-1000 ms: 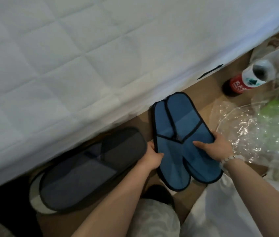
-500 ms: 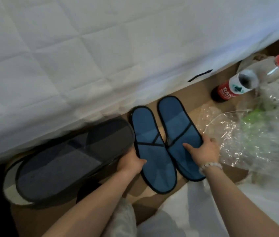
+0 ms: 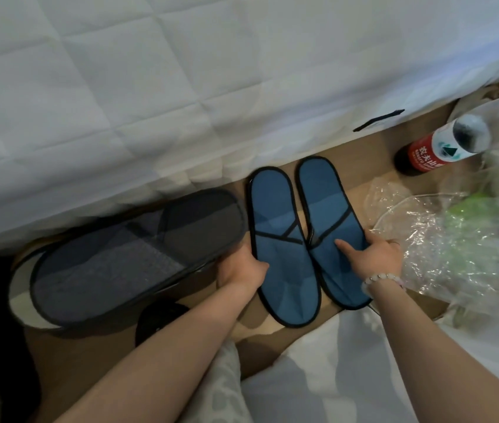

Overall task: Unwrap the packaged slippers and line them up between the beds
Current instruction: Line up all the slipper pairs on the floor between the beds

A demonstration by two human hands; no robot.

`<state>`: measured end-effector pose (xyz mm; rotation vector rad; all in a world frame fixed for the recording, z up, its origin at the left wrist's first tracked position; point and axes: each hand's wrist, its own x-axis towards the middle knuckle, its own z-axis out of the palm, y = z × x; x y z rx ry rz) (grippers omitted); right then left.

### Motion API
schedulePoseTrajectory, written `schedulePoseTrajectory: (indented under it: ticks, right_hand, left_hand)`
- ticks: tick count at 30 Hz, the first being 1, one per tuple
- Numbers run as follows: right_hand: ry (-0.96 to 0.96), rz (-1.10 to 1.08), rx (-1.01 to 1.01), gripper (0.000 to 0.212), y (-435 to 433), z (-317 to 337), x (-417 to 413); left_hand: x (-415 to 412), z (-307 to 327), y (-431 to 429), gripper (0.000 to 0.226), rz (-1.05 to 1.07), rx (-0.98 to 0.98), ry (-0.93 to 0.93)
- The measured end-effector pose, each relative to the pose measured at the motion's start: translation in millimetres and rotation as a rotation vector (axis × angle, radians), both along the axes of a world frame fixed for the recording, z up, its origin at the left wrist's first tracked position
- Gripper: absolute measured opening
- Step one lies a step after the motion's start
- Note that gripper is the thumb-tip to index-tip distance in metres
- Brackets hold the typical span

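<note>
Slippers (image 3: 272,209) side by side by bed (image 3: 181,87)
Left hand (image 3: 242,270) pinches left one's edge; right hand (image 3: 376,253) pinches right one's; thumbs on top.

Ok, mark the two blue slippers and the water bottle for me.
left blue slipper (image 3: 272,203), head view, far half of its blue fabric.
right blue slipper (image 3: 321,190), head view, far half of its blue fabric.
water bottle (image 3: 425,155), head view, its red label.

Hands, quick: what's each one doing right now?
Left hand: grips the left blue slipper by its edge.
Right hand: grips the right blue slipper by its edge.
</note>
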<state>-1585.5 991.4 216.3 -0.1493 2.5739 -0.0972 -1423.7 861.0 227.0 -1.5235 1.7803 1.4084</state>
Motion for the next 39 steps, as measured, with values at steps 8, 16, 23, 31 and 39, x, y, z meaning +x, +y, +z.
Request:
schedulePoseTrajectory:
  ticks: [8, 16, 23, 31, 39]
  right_hand:
    - [0.017, 0.006, -0.031, 0.065, -5.8, 1.4, 7.0]
    - [-0.013, 0.069, 0.06, 0.061, -12.6, 1.3, 0.9]
    - [-0.023, 0.101, 0.127, 0.058, -17.7, 2.7, 1.5]
    - [-0.01, 0.097, 0.147, 0.061, -18.7, 1.7, 6.1]
    - [0.028, 0.006, 0.064, 0.078, -23.1, 15.8, 10.2]
  left_hand:
    - [4.1, -4.3, 5.4, 0.036, -0.006, -0.091, -0.02]
    - [4.6, -11.1, 11.0, 0.045, 0.011, -0.114, -0.012]
    - [4.8, -16.1, 14.8, 0.046, -0.005, -0.143, -0.014]
    - [6.5, -21.9, 13.7, 0.042, -0.071, -0.125, 0.006]
    - [2.7, 0.8, 11.1, 0.043, -0.169, -0.162, 0.053]
